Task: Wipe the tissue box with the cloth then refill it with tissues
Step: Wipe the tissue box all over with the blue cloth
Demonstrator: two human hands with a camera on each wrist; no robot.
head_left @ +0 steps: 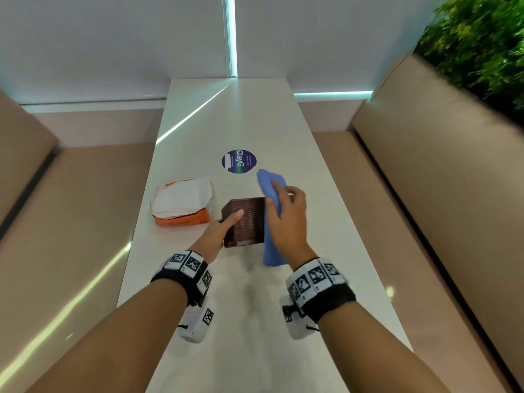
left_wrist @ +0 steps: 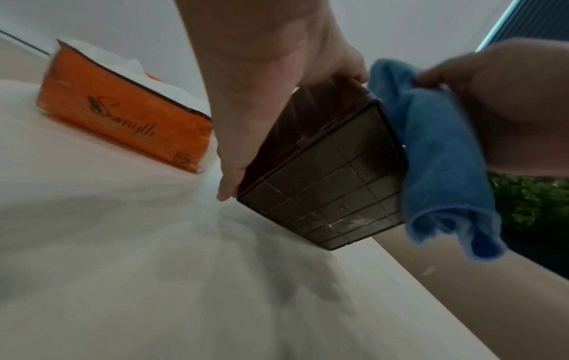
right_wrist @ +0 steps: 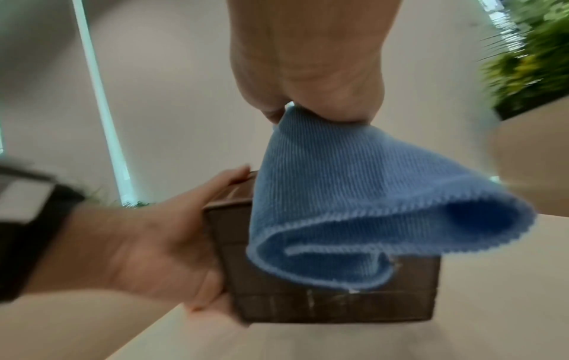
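Toward the near end of the table [head_left: 198, 321], midway between its long edges, the left hand [head_left: 219, 232] grips the brown ribbed tissue box [head_left: 245, 219], thumb on top and fingers round its left wall, tipped so its gridded base faces the person, probably to steady it for wiping. The right hand [head_left: 286, 219] pinches the blue cloth [head_left: 270, 251] against the box's right wall, loose folds hanging down. Beyond, toward the left edge, lies the opened orange tissue pack [head_left: 181, 205], apart from the box; farther along sits a round sticker [head_left: 239, 161], and nothing blocks the wiping.
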